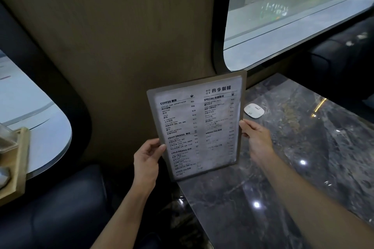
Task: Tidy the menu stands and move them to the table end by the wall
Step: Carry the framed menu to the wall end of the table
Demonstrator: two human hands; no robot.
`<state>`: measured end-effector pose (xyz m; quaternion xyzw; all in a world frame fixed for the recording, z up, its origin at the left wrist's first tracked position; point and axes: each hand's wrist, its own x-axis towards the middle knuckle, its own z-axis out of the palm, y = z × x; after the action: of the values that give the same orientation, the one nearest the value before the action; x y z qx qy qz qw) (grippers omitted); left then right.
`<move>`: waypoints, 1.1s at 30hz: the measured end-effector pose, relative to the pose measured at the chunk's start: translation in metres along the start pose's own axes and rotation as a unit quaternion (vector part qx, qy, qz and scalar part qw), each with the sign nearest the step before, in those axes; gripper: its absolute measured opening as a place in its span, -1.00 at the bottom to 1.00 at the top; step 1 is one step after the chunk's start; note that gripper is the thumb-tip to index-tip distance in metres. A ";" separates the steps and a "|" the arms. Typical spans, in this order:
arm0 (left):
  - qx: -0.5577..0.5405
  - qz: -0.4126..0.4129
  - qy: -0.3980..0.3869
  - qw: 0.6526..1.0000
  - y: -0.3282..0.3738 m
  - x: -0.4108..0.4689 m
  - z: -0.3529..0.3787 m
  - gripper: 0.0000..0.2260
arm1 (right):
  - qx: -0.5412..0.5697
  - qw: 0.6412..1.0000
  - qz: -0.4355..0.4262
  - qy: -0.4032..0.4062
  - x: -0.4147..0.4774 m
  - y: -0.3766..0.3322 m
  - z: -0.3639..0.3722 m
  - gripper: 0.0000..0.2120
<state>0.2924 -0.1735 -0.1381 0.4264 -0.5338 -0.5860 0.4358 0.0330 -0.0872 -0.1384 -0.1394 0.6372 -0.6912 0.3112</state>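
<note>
Both hands, left hand [146,157] and right hand [256,137], grip one menu stand [197,125] upright at the tabletop [283,168] edge near the wall [121,46], seemingly almost placed.

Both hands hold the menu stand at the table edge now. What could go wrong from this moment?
1. The menu stand is tilted, pinched only at its side edges by the left hand and right hand; it might slip.
2. Its lower edge looks close to the marble table edge, so it could fall off.
3. Moving toward the wall may bump the white device.
</note>
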 end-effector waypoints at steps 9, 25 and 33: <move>0.002 0.013 -0.039 0.999 -0.005 0.000 -0.006 -0.81 | -0.092 0.995 -0.043 -0.017 -0.002 -0.001 -0.007 -0.84; 0.226 -0.087 -0.071 0.968 -0.063 -0.025 -0.012 -0.78 | -0.275 0.955 -0.021 -0.111 -0.050 0.060 -0.024 -0.56; 0.236 -0.092 -0.055 0.966 -0.074 -0.035 -0.012 -0.77 | -0.292 0.934 0.076 -0.191 -0.047 0.073 -0.028 -0.13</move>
<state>0.3087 -0.1393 -0.2119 0.5319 -0.6384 -0.5035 0.2368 0.0710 -0.0358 -0.2034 -0.3050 0.7478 -0.4096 0.4243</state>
